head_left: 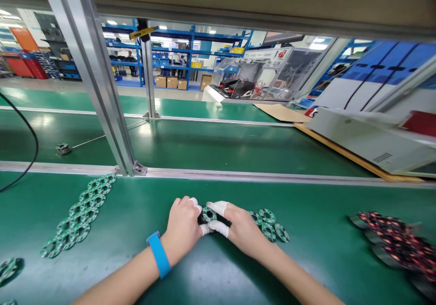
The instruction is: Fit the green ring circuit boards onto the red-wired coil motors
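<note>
Both hands meet near the middle of the green work surface, fingertips in white finger covers. Between them is a small round green circuit board (209, 213) with a dark centre, on a dark part mostly hidden by the fingers. My left hand (185, 221), with a blue band at the wrist, is closed on the left side of this piece. My right hand (240, 225) grips it from the right with thumb and fingers. Several loose green ring boards (268, 216) lie just right of my right hand.
Rows of ring boards (85, 204) lie at the left, another ring board (7, 268) at the lower left. Copper-wound parts (398, 241) are piled at the right. A metal post (91, 69) rises from the rail (218, 174) beyond my hands.
</note>
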Demonstrator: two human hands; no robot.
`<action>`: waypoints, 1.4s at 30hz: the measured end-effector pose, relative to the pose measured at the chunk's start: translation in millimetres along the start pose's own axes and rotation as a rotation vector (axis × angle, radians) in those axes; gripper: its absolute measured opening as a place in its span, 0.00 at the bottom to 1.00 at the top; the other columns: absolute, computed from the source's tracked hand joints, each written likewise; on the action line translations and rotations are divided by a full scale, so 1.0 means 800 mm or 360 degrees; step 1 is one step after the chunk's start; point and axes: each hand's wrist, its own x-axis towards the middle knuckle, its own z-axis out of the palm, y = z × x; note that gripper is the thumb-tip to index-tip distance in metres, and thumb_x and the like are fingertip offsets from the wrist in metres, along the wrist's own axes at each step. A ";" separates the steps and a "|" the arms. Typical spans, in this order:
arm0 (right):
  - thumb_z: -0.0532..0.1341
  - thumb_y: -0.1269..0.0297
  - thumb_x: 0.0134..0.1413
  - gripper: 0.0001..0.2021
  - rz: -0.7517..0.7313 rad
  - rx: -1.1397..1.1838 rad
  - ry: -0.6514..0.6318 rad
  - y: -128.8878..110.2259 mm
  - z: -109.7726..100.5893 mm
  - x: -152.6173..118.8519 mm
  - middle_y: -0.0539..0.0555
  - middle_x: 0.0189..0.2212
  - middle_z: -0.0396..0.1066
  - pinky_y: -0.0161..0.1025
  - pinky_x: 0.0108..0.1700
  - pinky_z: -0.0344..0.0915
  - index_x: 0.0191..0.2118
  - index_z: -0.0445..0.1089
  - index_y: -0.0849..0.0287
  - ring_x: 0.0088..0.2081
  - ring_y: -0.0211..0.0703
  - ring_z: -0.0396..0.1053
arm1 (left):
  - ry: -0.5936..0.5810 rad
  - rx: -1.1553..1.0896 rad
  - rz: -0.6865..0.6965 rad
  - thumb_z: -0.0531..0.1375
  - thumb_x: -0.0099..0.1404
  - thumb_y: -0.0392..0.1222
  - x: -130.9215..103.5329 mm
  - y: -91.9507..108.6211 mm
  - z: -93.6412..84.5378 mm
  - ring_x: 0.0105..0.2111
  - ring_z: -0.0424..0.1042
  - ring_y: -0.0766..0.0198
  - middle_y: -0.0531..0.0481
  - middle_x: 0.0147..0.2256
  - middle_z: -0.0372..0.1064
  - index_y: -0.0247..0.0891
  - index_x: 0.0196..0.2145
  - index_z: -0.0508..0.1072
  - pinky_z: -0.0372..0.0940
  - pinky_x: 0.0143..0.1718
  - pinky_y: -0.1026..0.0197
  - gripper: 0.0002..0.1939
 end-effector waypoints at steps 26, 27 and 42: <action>0.64 0.51 0.48 0.19 0.0098 0.0281 0.0346 -0.002 0.015 -0.006 0.58 0.39 0.75 0.42 0.42 0.69 0.43 0.74 0.57 0.40 0.49 0.72 | -0.0036 0.0068 0.0033 0.59 0.60 0.49 -0.002 0.001 -0.008 0.33 0.65 0.57 0.47 0.28 0.69 0.36 0.25 0.72 0.56 0.32 0.56 0.14; 0.63 0.51 0.49 0.18 0.0093 0.0267 0.0356 -0.003 0.015 -0.006 0.58 0.39 0.75 0.42 0.41 0.69 0.43 0.74 0.57 0.39 0.48 0.72 | -0.0023 0.0075 0.0047 0.60 0.60 0.49 -0.002 0.001 -0.008 0.33 0.65 0.56 0.47 0.28 0.69 0.36 0.25 0.72 0.56 0.32 0.56 0.14; 0.61 0.48 0.50 0.22 0.0054 0.0046 0.0494 -0.008 0.024 -0.011 0.58 0.37 0.76 0.41 0.39 0.69 0.44 0.73 0.59 0.38 0.49 0.72 | 0.0162 0.0151 0.0220 0.64 0.55 0.43 -0.006 -0.005 -0.002 0.31 0.66 0.55 0.47 0.26 0.68 0.34 0.24 0.71 0.57 0.31 0.56 0.09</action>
